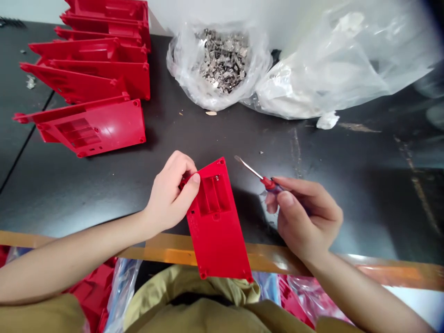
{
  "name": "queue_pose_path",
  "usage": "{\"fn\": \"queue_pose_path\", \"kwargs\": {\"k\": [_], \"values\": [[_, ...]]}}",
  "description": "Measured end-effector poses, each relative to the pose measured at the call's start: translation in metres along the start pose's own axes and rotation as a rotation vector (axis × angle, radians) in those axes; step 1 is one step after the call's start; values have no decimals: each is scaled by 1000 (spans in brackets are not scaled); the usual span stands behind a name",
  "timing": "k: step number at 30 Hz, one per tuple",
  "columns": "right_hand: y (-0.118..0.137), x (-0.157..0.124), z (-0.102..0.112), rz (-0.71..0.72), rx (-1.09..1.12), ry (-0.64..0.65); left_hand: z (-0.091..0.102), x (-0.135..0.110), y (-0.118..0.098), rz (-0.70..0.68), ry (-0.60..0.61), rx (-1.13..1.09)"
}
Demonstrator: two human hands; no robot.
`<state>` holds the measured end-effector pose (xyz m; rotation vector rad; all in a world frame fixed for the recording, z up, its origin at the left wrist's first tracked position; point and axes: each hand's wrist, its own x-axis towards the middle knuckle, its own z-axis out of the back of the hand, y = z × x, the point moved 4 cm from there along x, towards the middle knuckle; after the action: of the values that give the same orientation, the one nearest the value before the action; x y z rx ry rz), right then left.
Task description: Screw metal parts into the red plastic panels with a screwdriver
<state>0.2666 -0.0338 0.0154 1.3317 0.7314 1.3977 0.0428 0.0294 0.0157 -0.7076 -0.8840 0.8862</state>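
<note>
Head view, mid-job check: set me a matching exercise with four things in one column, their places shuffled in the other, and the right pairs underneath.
Things:
1. Screwdriver
2. Row of red panels
3. Single red panel
4. Small metal pieces

Places:
A. Inside an open clear plastic bag
B. Between the thumb and fingers of the left hand
C. In the right hand
D. On the dark table, at the far left

Right pairs: 1-C, 2-D, 3-B, 4-A
</note>
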Motion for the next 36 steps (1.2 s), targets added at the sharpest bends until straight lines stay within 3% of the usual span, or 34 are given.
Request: {"fn": "queue_pose_path", "kwargs": {"k": [12,27,36], "values": [[-6,-9,3,-98,-13,-40,2,-2,-4,-27,-49,-55],[-3,0,-8,-302,-37,25,-8,-1,13,345,75,-130],[24,8,-8,12,-423,92,-9,2,18,486,94,-196]]}}
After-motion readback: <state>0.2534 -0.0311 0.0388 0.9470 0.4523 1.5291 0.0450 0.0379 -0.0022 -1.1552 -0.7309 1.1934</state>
